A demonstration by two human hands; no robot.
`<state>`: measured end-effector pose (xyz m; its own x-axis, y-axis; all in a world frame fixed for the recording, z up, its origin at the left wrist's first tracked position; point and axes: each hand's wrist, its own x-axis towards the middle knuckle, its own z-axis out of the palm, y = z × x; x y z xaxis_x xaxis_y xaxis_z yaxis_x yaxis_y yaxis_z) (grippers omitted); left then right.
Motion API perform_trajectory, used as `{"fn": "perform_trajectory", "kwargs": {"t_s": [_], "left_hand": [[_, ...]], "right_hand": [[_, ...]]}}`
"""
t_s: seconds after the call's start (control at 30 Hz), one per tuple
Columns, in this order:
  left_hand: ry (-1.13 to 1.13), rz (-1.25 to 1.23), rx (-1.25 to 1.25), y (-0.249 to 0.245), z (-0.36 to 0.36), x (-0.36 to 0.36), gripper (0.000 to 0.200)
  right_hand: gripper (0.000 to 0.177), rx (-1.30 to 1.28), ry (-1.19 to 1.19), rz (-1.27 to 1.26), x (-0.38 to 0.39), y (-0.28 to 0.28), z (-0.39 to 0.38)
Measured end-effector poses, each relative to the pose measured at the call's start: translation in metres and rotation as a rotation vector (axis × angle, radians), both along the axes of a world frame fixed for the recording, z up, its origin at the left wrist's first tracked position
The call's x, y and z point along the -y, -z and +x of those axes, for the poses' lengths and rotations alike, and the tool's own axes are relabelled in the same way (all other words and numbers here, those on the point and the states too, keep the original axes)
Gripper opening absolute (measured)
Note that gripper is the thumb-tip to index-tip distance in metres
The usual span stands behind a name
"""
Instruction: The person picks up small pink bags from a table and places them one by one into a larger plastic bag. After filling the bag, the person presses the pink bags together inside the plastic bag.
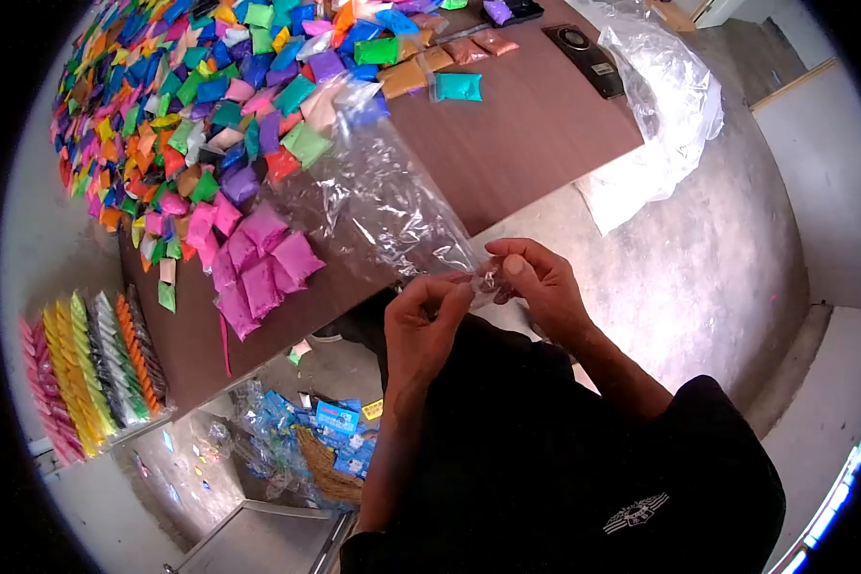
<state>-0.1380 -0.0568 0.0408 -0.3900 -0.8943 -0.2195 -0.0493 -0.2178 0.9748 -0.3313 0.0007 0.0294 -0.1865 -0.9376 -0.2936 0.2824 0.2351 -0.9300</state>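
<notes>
A long clear plastic bag (pixel 392 201) stretches from the pile on the table to my hands at the table's front edge. My left hand (pixel 430 311) pinches one corner of its near end. My right hand (pixel 536 277) grips the same end a little to the right, thumb and fingers closed on the film. Left of the bag lies a cluster of pink packets (pixel 263 263), near the table edge. Behind it, a big heap of small colourful packets (pixel 230 105) covers the left part of the table.
The brown table (pixel 517 143) also carries a teal packet (pixel 459 87), brown packets (pixel 416 72) and a black phone-like device (pixel 584 59). Clear plastic sheeting (pixel 660 105) hangs off its right end. Bundled coloured packets (pixel 91 368) stand at the left; blue wrappers (pixel 340 430) lie below.
</notes>
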Motion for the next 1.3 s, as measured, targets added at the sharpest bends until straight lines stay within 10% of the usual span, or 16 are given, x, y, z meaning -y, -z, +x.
{"fn": "perform_trajectory", "kwargs": {"t_s": [0.6,1.3], "left_hand": [[0.030,0.464,-0.625,0.011,-0.010,0.019,0.050],[-0.131,0.189,-0.322,-0.006,-0.006,0.057,0.038]], "right_hand": [[0.023,0.135,0.120,-0.120,-0.005,0.019,0.000],[0.016,0.244,0.376,0.006,0.004,0.014,-0.006]]}}
